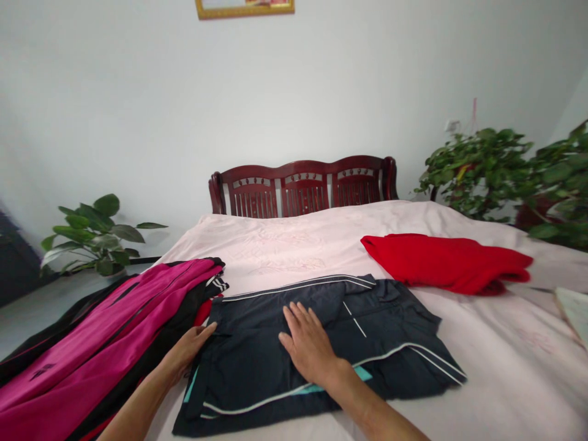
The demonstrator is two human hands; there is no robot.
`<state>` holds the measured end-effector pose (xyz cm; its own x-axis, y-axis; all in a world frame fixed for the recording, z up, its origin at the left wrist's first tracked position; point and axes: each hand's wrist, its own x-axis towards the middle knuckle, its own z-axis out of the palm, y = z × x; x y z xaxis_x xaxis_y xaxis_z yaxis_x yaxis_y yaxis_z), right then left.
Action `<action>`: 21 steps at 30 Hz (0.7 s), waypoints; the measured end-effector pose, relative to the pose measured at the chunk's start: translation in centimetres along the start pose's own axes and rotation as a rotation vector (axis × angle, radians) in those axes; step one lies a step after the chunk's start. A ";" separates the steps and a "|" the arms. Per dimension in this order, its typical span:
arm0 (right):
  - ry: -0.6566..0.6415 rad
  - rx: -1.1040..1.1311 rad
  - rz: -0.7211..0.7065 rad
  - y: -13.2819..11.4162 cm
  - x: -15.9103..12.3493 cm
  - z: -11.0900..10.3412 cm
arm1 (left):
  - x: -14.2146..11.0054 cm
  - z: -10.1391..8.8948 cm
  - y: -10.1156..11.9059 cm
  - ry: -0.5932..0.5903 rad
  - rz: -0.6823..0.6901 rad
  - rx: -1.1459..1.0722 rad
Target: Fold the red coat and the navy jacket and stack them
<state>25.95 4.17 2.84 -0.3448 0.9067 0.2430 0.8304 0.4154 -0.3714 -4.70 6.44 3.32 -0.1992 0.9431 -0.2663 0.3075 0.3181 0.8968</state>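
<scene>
A dark navy garment (386,343) with white piping and teal trim lies partly folded on the pale pink bed sheet (298,245). My right hand (309,343) rests flat on its middle, fingers stretched out and pointing away from me. My left hand (187,350) touches the garment's left edge with fingers extended, thumb toward the cloth. Neither hand holds anything. To the left lies a pile of magenta and black clothes (101,343).
A folded red garment (450,262) sits on the bed at the right. A dark red wooden bench back (303,187) stands beyond the bed against the white wall. Leafy potted plants stand at the left (94,236) and the right (500,168).
</scene>
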 end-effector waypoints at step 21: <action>0.081 1.478 0.141 -4.5 5.8 3.0 | -4.9 5.6 9.8 -0.296 0.084 -0.491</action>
<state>18.88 7.78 3.28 -0.2354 0.9589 0.1584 -0.3487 0.0688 -0.9347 4.49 5.48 11.45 0.0980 0.9726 -0.2108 -0.1707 0.2251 0.9593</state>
